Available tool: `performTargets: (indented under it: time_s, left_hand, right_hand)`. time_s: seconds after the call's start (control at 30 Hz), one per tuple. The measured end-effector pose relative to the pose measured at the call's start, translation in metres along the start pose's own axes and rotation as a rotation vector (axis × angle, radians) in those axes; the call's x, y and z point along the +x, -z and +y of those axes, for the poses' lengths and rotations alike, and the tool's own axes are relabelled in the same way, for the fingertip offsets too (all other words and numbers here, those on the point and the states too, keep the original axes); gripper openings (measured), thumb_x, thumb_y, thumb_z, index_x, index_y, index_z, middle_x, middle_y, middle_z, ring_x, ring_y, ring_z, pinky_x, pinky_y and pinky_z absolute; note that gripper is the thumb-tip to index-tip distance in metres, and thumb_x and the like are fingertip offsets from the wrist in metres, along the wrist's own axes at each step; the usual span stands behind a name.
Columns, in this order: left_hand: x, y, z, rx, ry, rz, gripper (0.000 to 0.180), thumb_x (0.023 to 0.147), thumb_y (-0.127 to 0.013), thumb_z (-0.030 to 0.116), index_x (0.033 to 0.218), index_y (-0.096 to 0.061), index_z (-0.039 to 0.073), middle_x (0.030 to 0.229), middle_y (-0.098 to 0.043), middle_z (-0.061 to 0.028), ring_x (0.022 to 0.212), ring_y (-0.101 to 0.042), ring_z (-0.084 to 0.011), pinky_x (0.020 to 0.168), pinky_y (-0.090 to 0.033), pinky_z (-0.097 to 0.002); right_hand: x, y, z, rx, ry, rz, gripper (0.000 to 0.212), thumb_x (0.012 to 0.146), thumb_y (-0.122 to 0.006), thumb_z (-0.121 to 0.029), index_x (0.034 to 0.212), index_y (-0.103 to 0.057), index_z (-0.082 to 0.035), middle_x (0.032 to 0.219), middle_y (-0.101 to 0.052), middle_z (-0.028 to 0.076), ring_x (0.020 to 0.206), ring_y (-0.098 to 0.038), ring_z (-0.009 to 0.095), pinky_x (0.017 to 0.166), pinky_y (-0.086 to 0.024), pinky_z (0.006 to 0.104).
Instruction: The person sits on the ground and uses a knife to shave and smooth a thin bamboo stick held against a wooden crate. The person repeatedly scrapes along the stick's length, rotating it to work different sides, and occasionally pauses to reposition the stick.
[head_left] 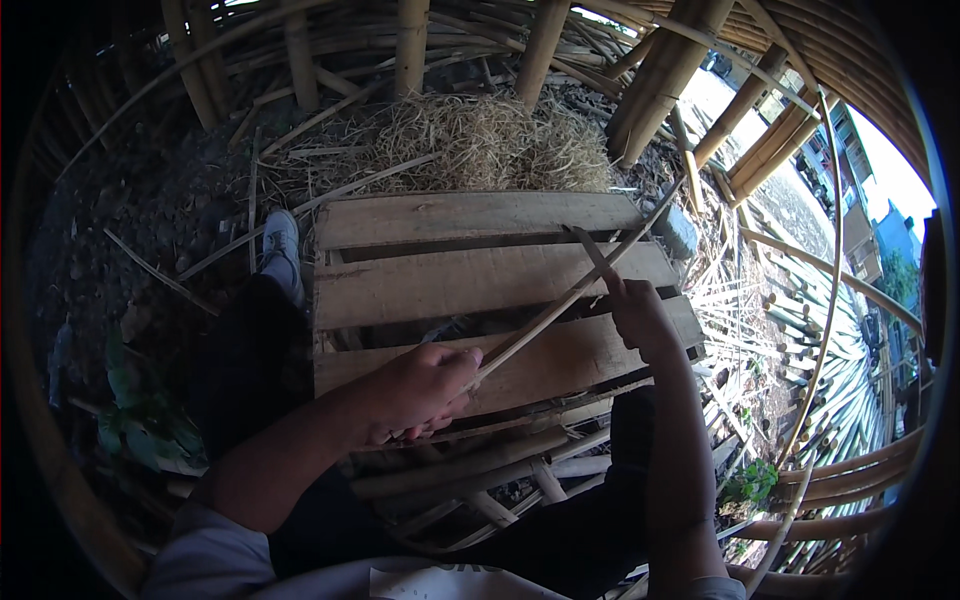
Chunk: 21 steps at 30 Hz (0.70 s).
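My left hand (428,388) is closed around the near end of a long, thin bamboo strip (545,320), which slants up and away to the right over a slatted wooden platform (410,285). My right hand (642,318) grips a knife (590,247) by its handle. The blade crosses the strip beyond its middle and points to the far left. Blade and strip appear to touch where they cross. My fingers hide most of the knife's handle and the strip's near end.
A heap of pale bamboo shavings (480,145) lies behind the platform. Bamboo posts (411,45) stand at the back. Several cut bamboo poles (835,345) are spread on the right. My shoe (281,240) rests left of the platform, and bamboo poles (460,465) run below its near edge.
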<state>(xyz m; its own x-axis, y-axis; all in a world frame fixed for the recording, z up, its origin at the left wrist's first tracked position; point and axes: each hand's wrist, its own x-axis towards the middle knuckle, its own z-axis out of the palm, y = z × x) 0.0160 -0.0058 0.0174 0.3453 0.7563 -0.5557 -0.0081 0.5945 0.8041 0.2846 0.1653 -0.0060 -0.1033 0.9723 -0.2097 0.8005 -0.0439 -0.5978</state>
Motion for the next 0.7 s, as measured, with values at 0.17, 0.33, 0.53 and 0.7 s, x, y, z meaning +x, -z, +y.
performTargets:
  time_s: [0.17, 0.33, 0.53, 0.7]
  left_hand:
    - [0.007, 0.003, -0.008, 0.061, -0.025, 0.019, 0.042, 0.111, -0.035, 0.04, 0.101, -0.053, 0.004, 0.055, -0.04, 0.0062, 0.039, -0.032, -0.0028, 0.039, -0.032, -0.0206]
    - [-0.002, -0.005, 0.0, 0.065, -0.013, 0.04, 0.043, 0.111, -0.036, 0.041, 0.095, -0.053, 0.004, 0.055, -0.043, 0.005, 0.04, -0.035, -0.0026, 0.039, -0.034, -0.0213]
    - [-0.014, 0.0, 0.001, 0.263, -0.036, 0.116, 0.044, 0.11, -0.037, 0.039, 0.089, -0.054, 0.004, 0.056, -0.046, 0.0038, 0.04, -0.039, -0.0038, 0.039, -0.037, -0.0224]
    - [-0.015, -0.005, 0.006, 0.299, -0.023, 0.153, 0.045, 0.11, -0.038, 0.038, 0.087, -0.055, 0.004, 0.057, -0.048, 0.0029, 0.041, -0.043, -0.0045, 0.038, -0.038, -0.0233]
  right_hand:
    - [-0.034, -0.033, -0.005, -0.01, 0.5, 0.037, 0.046, 0.106, -0.056, -0.033, 0.083, -0.065, 0.007, 0.069, -0.063, 0.028, 0.058, -0.062, 0.045, 0.054, -0.047, 0.0479]
    - [-0.006, -0.008, -0.008, -0.068, 0.104, 0.082, 0.056, 0.107, -0.051, -0.038, 0.077, -0.063, 0.008, 0.068, -0.06, 0.031, 0.068, -0.06, 0.052, 0.057, -0.048, 0.0505]
    - [-0.019, -0.025, -0.005, -0.142, 0.324, 0.082, 0.055, 0.106, -0.051, -0.039, 0.078, -0.066, 0.006, 0.072, -0.062, 0.032, 0.079, -0.064, 0.052, 0.065, -0.05, 0.0541]
    - [0.007, -0.023, 0.022, -0.245, 0.436, 0.231, 0.054, 0.106, -0.05, -0.038, 0.078, -0.068, 0.004, 0.073, -0.064, 0.03, 0.074, -0.065, 0.05, 0.063, -0.05, 0.0532]
